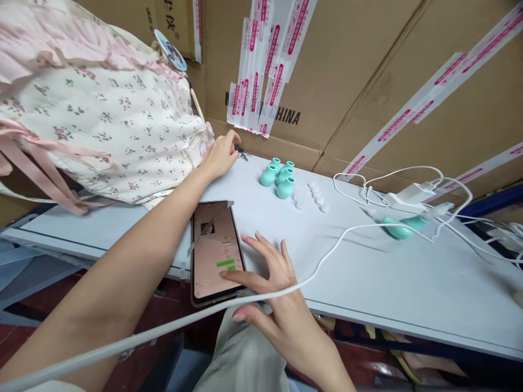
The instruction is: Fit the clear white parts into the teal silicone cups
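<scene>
At the near edge of the white worktop (pixel 368 283), the right hand (pixel 275 294) lies flat with its fingers spread apart, gripping nothing. Its forefinger tip touches the lower right of the screen of a phone (pixel 216 247). The phone lies face up with its screen lit, its bottom end jutting slightly over the near edge. A thick white cable (pixel 171 326) runs from the lower left across the phone's bottom end and over the back of the right hand. It then rises across the worktop towards the right.

Further in, past the middle of the worktop, stands a cluster of teal caps (pixel 280 177), close together. Just to their right lie two short rows of small white pieces (pixel 317 196). Towards the right end, the cable reaches a teal device (pixel 402 226) lying on its side. Thin white leads loop around the device, and a white charger block (pixel 413 193) sits beside it.

The left arm stretches along the left side of the worktop to the far edge. There the left hand (pixel 220 157) has its fingertips drawn together on a small bunch of keys (pixel 242 154) resting on the surface. The hand lies against a floral cloth bag (pixel 122 125) with pink straps, which fills the far left corner.

Behind the far edge stand cardboard boxes (pixel 359 87), with strips of red-printed tape (pixel 261 71) hanging on them.
</scene>
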Tool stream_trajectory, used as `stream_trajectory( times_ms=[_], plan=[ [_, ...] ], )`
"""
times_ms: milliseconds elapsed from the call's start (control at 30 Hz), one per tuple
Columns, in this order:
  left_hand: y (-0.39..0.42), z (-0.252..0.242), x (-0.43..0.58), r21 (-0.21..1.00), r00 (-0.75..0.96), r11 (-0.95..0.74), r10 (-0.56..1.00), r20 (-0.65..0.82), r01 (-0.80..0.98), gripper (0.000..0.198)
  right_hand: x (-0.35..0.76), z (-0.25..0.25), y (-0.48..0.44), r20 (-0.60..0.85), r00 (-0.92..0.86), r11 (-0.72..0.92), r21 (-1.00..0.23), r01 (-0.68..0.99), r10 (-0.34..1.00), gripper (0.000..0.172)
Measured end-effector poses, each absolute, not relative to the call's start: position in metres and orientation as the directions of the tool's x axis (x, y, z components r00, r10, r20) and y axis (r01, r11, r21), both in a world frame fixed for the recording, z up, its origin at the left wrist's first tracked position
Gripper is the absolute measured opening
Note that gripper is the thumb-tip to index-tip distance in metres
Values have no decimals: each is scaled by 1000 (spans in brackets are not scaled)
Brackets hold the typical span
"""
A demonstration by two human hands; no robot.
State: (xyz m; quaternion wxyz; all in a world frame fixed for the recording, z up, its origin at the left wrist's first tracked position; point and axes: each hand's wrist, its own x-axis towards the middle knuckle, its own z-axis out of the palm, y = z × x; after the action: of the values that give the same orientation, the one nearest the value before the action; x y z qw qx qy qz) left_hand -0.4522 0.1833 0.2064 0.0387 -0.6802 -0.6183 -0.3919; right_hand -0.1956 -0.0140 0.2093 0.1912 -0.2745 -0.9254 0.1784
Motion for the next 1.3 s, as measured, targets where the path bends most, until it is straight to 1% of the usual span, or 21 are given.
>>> stream_trajectory(
  times_ms=[100, 267, 400, 533, 700, 900, 967, 1033, 1100, 1233, 1300],
  plan=[
    [187, 206, -454, 469, -92, -241, 808, 582, 850, 32, -196, 209, -11, 265, -787, 795, -443, 414, 558, 35],
    [192, 206, -456, 499, -93, -270, 803, 589, 823, 31, -197, 204, -12, 285, -785, 803, -436, 405, 551, 34],
    [196, 203, -458, 498, -91, -274, 801, 591, 822, 30, -196, 203, -10, 305, -771, 802, -435, 410, 559, 41],
    [198, 201, -459, 509, -88, -286, 802, 591, 812, 30, -194, 205, -7, 261, -777, 780, -465, 418, 572, 49],
    [197, 201, -458, 513, -84, -305, 794, 602, 802, 29, -193, 209, -6, 222, -797, 777, -473, 416, 562, 49],
    [194, 204, -456, 515, -90, -272, 815, 573, 813, 30, -200, 218, 8, 191, -832, 805, -433, 405, 521, 48],
    [193, 206, -456, 510, -93, -256, 822, 562, 821, 31, -203, 221, 12, 178, -838, 808, -427, 406, 516, 52],
    [192, 206, -456, 499, -88, -249, 825, 558, 830, 32, -205, 223, 13, 171, -826, 794, -435, 425, 536, 58],
    [192, 206, -456, 486, -79, -252, 824, 562, 837, 32, -208, 223, 12, 176, -806, 775, -448, 446, 565, 60],
    [192, 206, -457, 470, -66, -261, 817, 573, 843, 31, -218, 216, 12, 240, -757, 760, -454, 465, 607, 47],
    [193, 206, -457, 460, -58, -266, 814, 578, 847, 29, -225, 211, 15, 295, -698, 743, -433, 510, 652, 42]
  ],
)
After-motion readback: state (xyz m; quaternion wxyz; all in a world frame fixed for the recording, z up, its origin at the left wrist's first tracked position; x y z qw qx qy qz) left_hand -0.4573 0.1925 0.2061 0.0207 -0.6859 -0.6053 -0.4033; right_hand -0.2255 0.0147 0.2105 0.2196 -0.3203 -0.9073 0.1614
